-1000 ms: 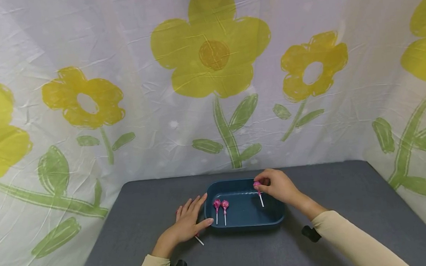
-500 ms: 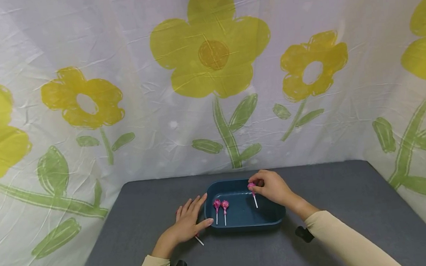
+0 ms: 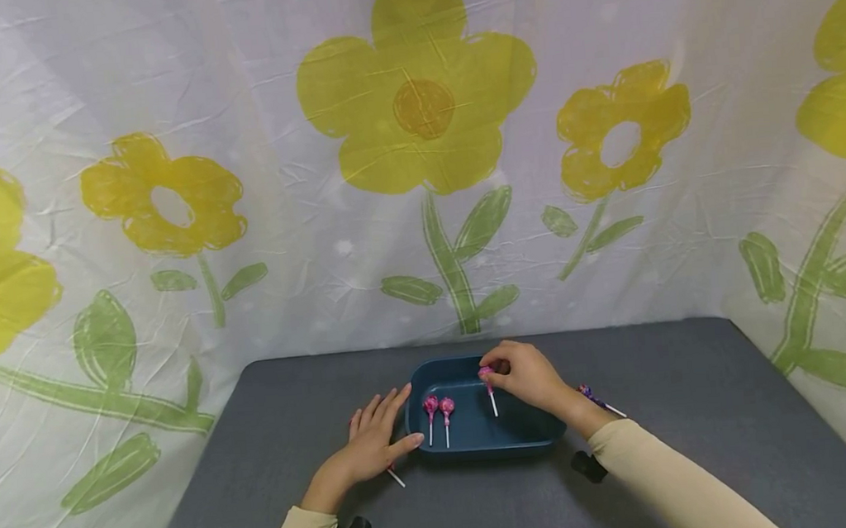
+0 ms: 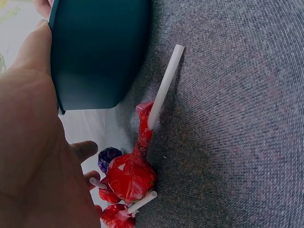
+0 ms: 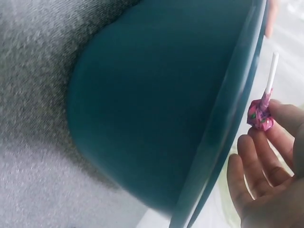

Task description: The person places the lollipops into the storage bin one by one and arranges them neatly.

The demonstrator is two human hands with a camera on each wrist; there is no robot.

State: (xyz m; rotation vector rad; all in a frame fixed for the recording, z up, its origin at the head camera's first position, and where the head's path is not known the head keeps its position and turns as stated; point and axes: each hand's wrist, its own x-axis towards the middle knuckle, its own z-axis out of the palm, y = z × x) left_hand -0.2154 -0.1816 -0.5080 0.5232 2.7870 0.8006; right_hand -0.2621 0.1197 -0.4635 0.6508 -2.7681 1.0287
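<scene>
My right hand (image 3: 525, 379) pinches a pink-wrapped lollipop (image 3: 487, 375) by its head, above the back part of the dark teal dish (image 3: 490, 453). Its white stick hangs toward me. Two pink lollipops, a left one (image 3: 430, 405) and a right one (image 3: 446, 408), lie side by side at the dish's left end. With fingers spread, my left hand (image 3: 369, 447) rests against the dish's left rim. Beneath that hand, the left wrist view shows several red lollipops (image 4: 132, 178) and a dark blue one (image 4: 109, 158) on the table, partly hidden.
A dark-wrapped lollipop (image 3: 588, 391) lies on the grey table (image 3: 676, 443), right of the dish and partly behind my right wrist. Behind the table hangs a white curtain (image 3: 306, 298) with yellow flowers.
My right hand has moved left over the dish with the pink lollipop, uncovering the dark lollipop on the right. My left hand and the two lollipops in the dish have stayed put.
</scene>
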